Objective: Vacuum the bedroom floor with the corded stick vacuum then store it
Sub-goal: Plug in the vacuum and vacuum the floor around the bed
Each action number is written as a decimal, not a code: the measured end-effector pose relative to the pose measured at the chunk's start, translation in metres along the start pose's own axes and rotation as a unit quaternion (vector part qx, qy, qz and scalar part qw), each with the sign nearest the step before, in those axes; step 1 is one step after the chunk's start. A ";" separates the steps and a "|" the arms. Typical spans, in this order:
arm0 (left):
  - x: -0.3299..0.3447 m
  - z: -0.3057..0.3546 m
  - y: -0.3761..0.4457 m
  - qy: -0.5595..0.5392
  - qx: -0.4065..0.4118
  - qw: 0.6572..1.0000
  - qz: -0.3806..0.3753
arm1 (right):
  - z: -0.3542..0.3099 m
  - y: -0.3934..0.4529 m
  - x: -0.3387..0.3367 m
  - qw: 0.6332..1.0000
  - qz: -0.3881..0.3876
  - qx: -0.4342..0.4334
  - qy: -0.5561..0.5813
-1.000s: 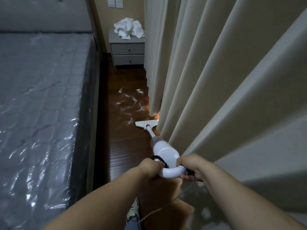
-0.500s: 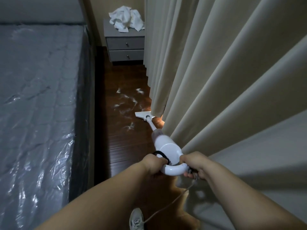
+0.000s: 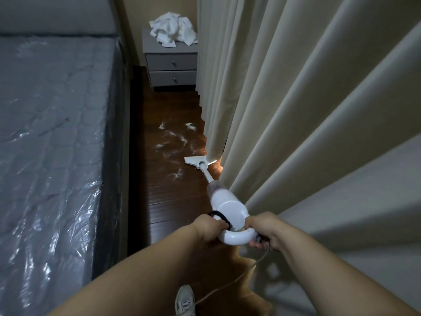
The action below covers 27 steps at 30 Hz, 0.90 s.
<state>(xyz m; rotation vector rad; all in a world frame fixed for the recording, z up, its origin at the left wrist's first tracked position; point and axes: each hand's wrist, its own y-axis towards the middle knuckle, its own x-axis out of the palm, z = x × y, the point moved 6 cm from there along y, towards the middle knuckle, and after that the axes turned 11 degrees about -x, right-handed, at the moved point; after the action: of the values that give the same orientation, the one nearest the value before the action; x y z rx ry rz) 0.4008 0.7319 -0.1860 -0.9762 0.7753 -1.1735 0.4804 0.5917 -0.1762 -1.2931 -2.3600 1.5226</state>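
The stick vacuum (image 3: 224,202) was down in the narrow strip of floor (image 3: 166,201) between the bed and the curtain, tilted forward, with its floor head (image 3: 197,161) flat on the wood right at the curtain's hem, part of it tucked under the fabric. Both hands were wrapped around the white loop handle: the left hand (image 3: 208,225) gripping the left side by a black strap, the right hand (image 3: 264,226) closed on the right side where the cord (image 3: 230,286) came out and trailed back past a sneaker (image 3: 185,301).

So, progress-wise? I'd say somewhere in the middle of the vacuuming, nowhere near storing. There was a scatter of white debris (image 3: 175,139) sitting just ahead of the head, plus one wisp (image 3: 178,174) beside the tube, so this patch clearly wasn't done. The stretch up to the nightstand (image 3: 170,65), which had crumpled white cloth (image 3: 173,29) on top, looked untouched too, though it was dim. Plastic-wrapped mattress (image 3: 57,144) on the left, heavy curtain (image 3: 296,99) crowding the right. Couldn't tell how the rest of the room stood.
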 end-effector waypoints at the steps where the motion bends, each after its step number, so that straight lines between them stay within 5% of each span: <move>1: 0.005 -0.006 -0.005 0.001 0.003 1.000 0.003 | 0.006 -0.006 -0.001 1.000 -0.004 0.000 -0.005; 16: 0.135 -0.184 -0.072 0.012 -0.016 1.000 -0.003 | 0.183 -0.130 -0.019 0.995 -0.062 0.004 -0.083; 27: 0.130 -0.224 -0.121 -0.048 -0.004 0.998 0.027 | 0.193 -0.162 0.006 0.989 -0.109 -0.023 -0.101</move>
<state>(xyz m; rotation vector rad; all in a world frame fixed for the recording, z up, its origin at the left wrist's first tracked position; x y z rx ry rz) 0.1840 0.5467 -0.1633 -1.0048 0.7266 -1.0702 0.2899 0.4275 -0.1525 -0.8878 -2.5693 1.6071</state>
